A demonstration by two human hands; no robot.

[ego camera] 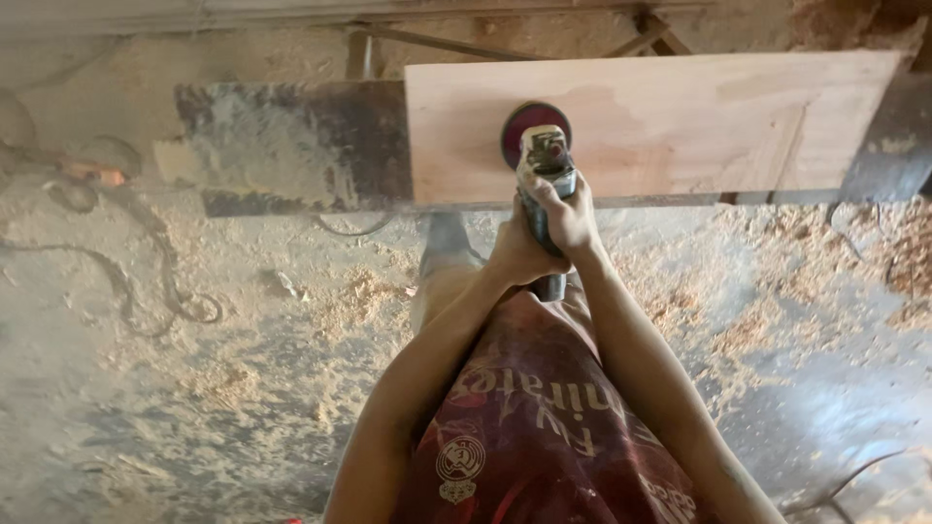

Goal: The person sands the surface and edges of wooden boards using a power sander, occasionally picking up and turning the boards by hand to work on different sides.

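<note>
Both hands, left hand [519, 254] and right hand [568, 215], wrapped tight round the angle grinder [544, 165], red disc [529, 124] flat on the plywood board [680, 121].

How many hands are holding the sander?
2: the right hand grips the sander nearer its disc; the left hand wraps its rear handle, above the wooden board.

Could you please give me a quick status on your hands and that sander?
Both hands clamped on the grinder. Red disc flat on the plywood board. Nothing in the way on the board; sawdust over the floor.
</note>
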